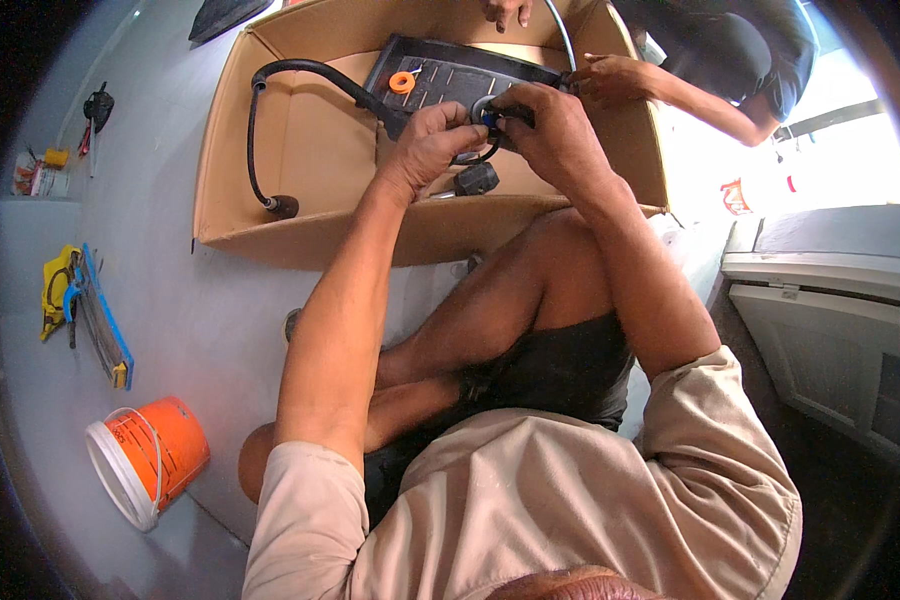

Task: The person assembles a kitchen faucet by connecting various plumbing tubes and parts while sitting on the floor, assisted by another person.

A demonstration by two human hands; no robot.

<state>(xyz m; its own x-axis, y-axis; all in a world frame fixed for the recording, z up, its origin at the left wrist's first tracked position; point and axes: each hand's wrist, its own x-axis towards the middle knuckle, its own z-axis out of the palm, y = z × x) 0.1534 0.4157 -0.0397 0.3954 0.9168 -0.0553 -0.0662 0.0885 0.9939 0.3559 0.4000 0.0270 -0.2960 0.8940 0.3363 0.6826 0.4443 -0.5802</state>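
Blue and black plastic, small: the blue-and-black fitting sits directly between your hands, over the open brown cardboard box. Your left hand reaches it from the left and slightly below, thumb and fingertips pinched together on its near-left side. Your right hand comes from the right, thumb and fingers pinching it and hiding much of that side. Neither hand is clearly nearer; both touch it.

Axis: the fitting is small and largely covered by your fingers, so its long axis can't be read with confidence. Judgement: your hold depends on the two pinches facing each other, roughly left to right.

Around it: a thin black cord curves just below your fingertips; a faceted black plastic knob is below that; the shallow black rectangular tray lies beyond, inside the box.
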